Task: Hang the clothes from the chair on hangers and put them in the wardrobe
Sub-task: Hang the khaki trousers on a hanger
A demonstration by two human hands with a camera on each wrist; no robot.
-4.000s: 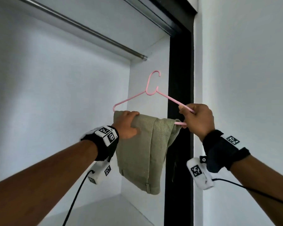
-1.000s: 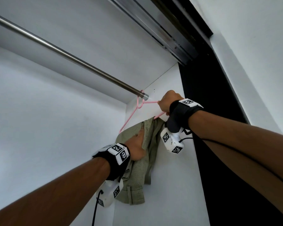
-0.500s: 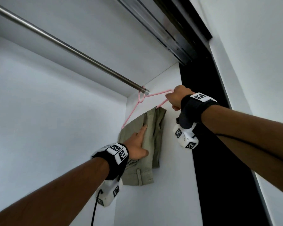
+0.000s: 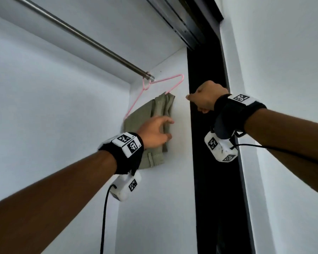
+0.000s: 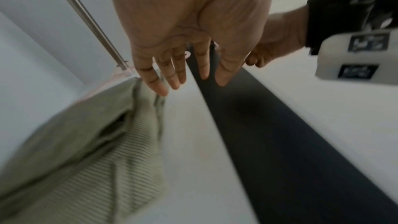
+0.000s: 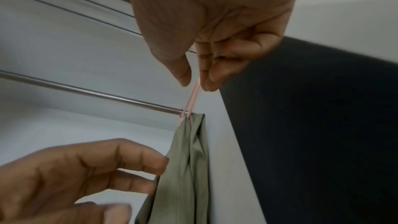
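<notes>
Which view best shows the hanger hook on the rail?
Head view: the pink hanger hooks over the rail at its end, whole outline visible. Right wrist shows it edge-on, a thin pink strip. Left wrist shows only a blurred pink trace.

Right hand [image 6: 215,28] at top, fingers curled, thumb and fingertips close together just above pink hanger [image 6: 192,99] — contact unclear. Hanger hooked on metal rail [image 6: 90,92] at its end. Olive garment [image 6: 185,168] hangs below. Left hand [image 6: 71,176] lower left — fingertips touch garment edge. Dark panel [image 6: 312,125] right.
</notes>
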